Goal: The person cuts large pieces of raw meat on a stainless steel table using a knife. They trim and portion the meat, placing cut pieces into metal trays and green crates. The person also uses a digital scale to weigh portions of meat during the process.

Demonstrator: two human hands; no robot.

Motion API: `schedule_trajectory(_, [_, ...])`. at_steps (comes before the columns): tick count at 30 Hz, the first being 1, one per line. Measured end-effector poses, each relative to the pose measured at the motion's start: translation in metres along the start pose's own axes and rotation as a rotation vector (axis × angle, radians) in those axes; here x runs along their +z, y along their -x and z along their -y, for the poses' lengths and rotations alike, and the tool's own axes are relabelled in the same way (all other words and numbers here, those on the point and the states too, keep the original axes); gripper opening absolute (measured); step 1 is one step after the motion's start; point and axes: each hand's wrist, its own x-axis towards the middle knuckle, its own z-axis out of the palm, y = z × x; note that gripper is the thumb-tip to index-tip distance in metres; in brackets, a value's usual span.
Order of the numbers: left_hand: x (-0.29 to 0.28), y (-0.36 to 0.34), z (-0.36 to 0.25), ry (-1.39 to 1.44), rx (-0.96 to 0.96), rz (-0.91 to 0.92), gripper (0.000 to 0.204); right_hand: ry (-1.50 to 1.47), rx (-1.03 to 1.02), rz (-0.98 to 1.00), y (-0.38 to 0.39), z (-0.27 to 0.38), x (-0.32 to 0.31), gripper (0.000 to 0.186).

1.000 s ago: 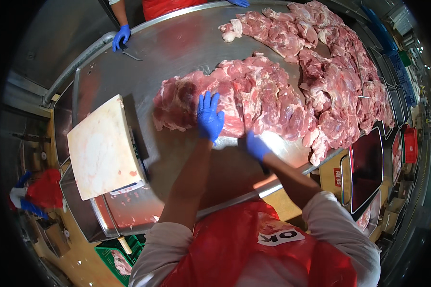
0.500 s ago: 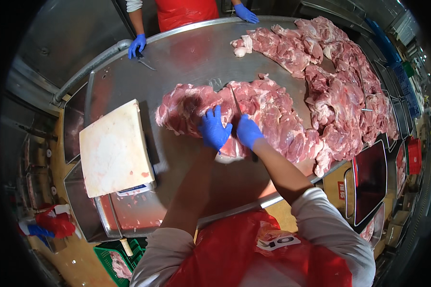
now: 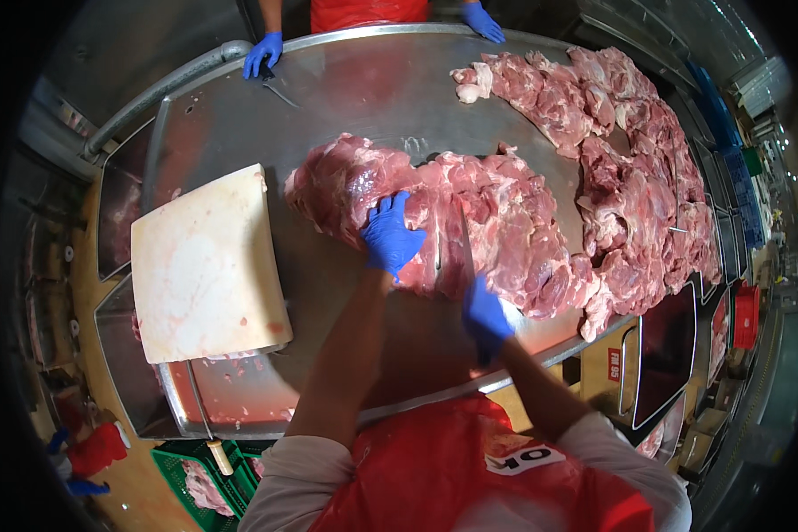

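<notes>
My left hand (image 3: 392, 235) in a blue glove lies spread on a broad slab of raw pink meat (image 3: 528, 239) in the middle of the steel table (image 3: 346, 106). My right hand (image 3: 488, 315), also gloved blue, grips a knife whose long blade (image 3: 465, 244) lies across the meat, just right of my left hand, pointing away from me. A pale cut line shows between them. To the left stands a white square board (image 3: 199, 266), raised above the table. A large pile of similar meat (image 3: 643, 213) covers the table's right end.
Across the table, a co-worker's gloved hands (image 3: 262, 53) rest by the far edge, beside a small knife (image 3: 277, 93). A rod with wooden handle (image 3: 220, 457) hangs over green crates (image 3: 195, 452). Steel bins (image 3: 661, 355) and a red crate (image 3: 747, 315) flank the right. Another worker (image 3: 97, 448) is at lower left.
My right hand and knife moved forward across the meat, then drew back toward me. My left hand stayed pressed on the slab, shifting slightly. The whole view also shifted a little.
</notes>
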Motion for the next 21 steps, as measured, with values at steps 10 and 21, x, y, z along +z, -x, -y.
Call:
schedule_trajectory(10, [0.006, 0.002, 0.003, -0.059, -0.121, -0.105, 0.073, 0.235, -0.124, 0.561, -0.24, 0.028, 0.005, 0.027])
schedule_trajectory(21, [-0.004, -0.062, 0.026, -0.084, -0.227, -0.127, 0.063, 0.206, 0.011, 0.483, -0.027, 0.044, 0.09, 0.029])
